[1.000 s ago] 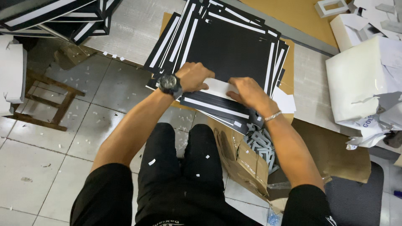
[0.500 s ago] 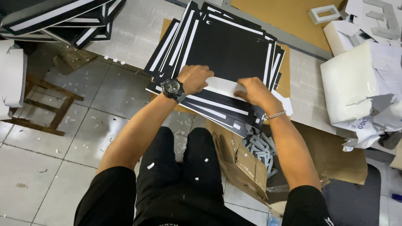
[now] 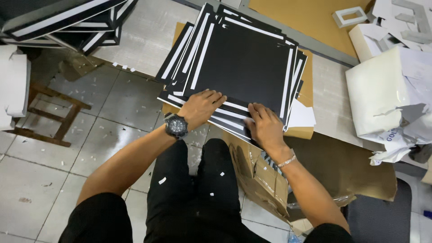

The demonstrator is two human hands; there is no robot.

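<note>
Both my hands rest on the near edge of a stack of black sheets with white strips along their sides [image 3: 243,67]. The stack lies on a piece of brown cardboard [image 3: 307,96] on the low grey surface in front of my knees, fanned a little so the white edges show in steps at left and right. My left hand [image 3: 200,108], the one with the black wristwatch [image 3: 176,126], lies palm down with fingers spread loosely over the front edge of the top sheets; it presses rather than grips. My right hand [image 3: 265,123], with a thin bracelet at the wrist, is flat on the front right corner, its fingers close together and curled slightly over the white strip there. Neither hand has lifted anything clear of the stack.

As I judge it, a good many sheets are already stacked and the pile is only roughly squared: the edges do not line up yet. A second heap of the same black and white sheets [image 3: 67,22] sits well apart at the upper left. An open cardboard box [image 3: 256,175] stands just beside my right leg, and crumpled white wrapping paper [image 3: 391,99] lies to the right. Small white scraps dot the tiled floor [image 3: 90,135].
</note>
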